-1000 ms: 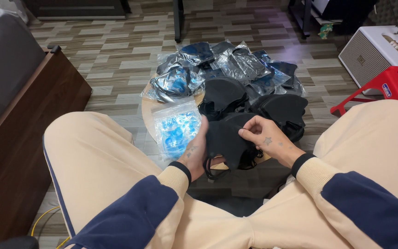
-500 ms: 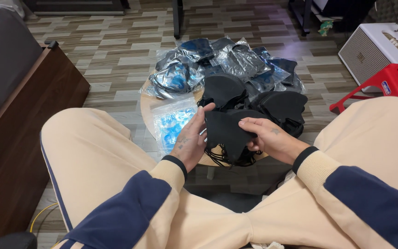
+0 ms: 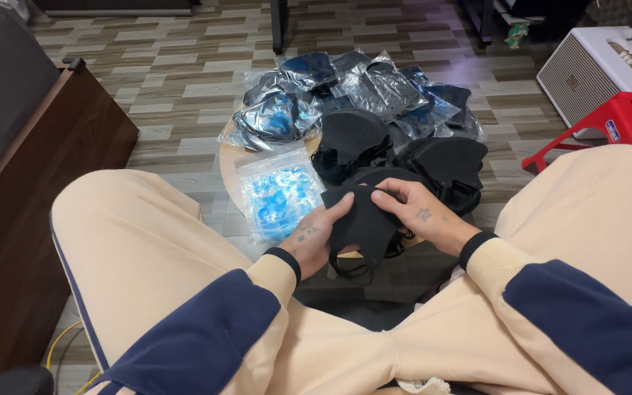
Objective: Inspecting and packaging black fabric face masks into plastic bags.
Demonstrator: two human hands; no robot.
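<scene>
Black mask point(image 3: 363, 223) held; bagged masks point(image 3: 374, 91) beyond.

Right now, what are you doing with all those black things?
A seated person holds one black face mask between both hands: the left hand under its side, the right hand pinching its top edge. Beyond it, a small round table carries a pile of loose black masks, masks sealed in clear bags, and a bag with blue pieces.

Single head-worn view — looks steeply down and forward over the seated lap. Close range on the left hand point(image 3: 314, 238) and right hand point(image 3: 422, 216) at frame centre; round table point(image 3: 232, 157) just beyond, patterned floor point(image 3: 177, 73) farther out toward the top edge.
</scene>
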